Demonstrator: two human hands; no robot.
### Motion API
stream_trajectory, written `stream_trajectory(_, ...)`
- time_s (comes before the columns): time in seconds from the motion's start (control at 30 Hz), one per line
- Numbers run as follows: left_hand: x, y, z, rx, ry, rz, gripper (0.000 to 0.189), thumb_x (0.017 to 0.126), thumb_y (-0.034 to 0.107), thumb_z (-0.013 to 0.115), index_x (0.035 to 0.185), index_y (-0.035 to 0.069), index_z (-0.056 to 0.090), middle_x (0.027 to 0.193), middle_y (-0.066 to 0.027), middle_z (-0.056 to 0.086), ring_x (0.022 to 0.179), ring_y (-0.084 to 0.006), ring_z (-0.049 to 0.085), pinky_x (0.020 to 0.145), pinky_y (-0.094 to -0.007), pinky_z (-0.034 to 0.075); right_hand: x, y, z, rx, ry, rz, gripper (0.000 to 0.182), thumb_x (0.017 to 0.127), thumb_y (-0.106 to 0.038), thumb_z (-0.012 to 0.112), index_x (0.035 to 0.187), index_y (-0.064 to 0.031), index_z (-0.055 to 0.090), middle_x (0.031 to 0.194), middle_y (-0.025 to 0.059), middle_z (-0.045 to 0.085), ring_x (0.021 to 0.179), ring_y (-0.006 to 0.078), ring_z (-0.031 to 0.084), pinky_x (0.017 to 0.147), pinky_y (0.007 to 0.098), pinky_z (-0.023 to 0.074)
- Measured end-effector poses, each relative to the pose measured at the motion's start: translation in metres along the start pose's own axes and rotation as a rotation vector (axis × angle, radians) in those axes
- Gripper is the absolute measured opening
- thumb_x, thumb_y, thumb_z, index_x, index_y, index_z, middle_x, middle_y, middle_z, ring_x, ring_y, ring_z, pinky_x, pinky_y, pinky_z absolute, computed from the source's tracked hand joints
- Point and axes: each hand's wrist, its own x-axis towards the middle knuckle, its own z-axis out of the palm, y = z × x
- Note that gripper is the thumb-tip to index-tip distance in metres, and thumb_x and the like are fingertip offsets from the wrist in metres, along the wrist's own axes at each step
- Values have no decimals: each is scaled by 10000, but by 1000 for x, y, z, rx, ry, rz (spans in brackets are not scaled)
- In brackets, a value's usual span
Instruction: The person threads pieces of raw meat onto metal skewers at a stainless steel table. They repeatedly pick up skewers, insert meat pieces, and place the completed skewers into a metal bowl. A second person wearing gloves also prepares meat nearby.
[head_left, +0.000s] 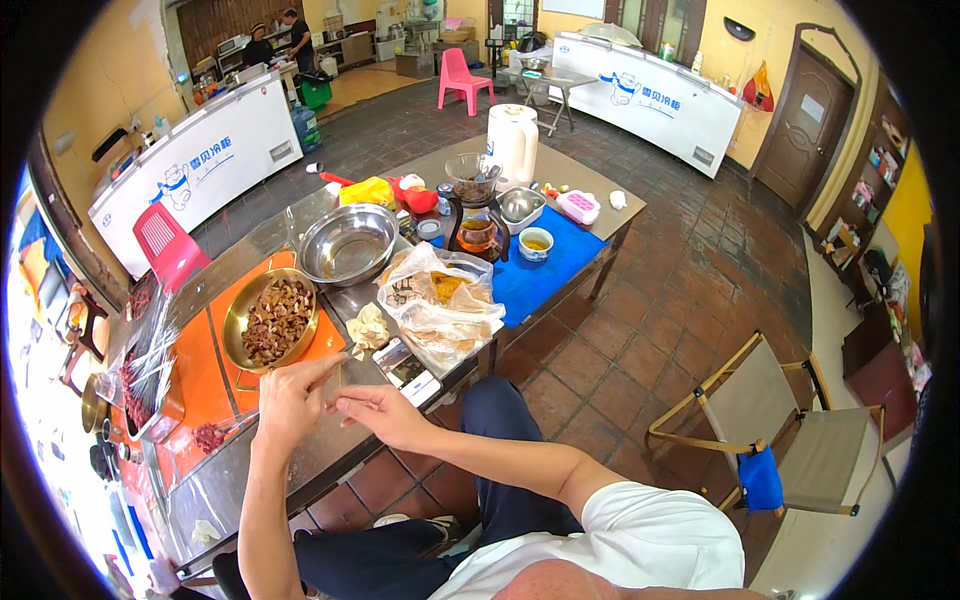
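Observation:
My left hand (289, 401) is held over the table's front edge, index finger stretched to the right. Close beside it, my right hand (382, 415) has its thumb and fingertips drawn together. A thin pale strip or stick (340, 375) shows between the hands; which hand holds it is unclear. Beyond them a brass-coloured pan (234, 319) of diced browned meat (276, 319) rests on an orange mat (214, 375). A crumpled tissue (367, 328) and a phone with a lit screen (407, 373) lie to the right. Raw meat on a skewer (210, 437) lies on the left.
A metal tray (166, 424) holds raw meat and many skewers (154, 360). Farther back are a steel bowl (349, 244), plastic food bags (442, 300), a glass teapot (478, 232), a teacup (535, 244) and a white jug (513, 146). A folding chair (750, 390) stands right.

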Motion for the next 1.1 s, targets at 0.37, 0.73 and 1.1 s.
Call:
stream_trajectory(0.37,-28,-6,2,149,-99,91,332,823,43,646,1101,180,766,781,-83,683,715,-298,676,601,-427,508,30,-36,-67,234,125,412,222,987,-250,684,942,-33,697,701,-25,614,597,82,595,473,204,418)
stream_trajectory(0.73,-19,-24,-3,2,35,43,397,804,21,620,1150,134,777,869,-129,753,804,-314,730,707,-392,573,16,15,-29,472,36,199,185,1039,-155,613,1133,-10,680,986,75,716,894,191,733,718,303,628)
stream_trajectory(1.1,-35,-27,-3,237,-51,102,417,813,62,653,1197,185,759,753,-62,671,666,-298,650,580,-427,494,17,-66,8,-379,213,-34,152,999,-59,639,1063,59,711,902,94,745,792,143,727,662,266,598)
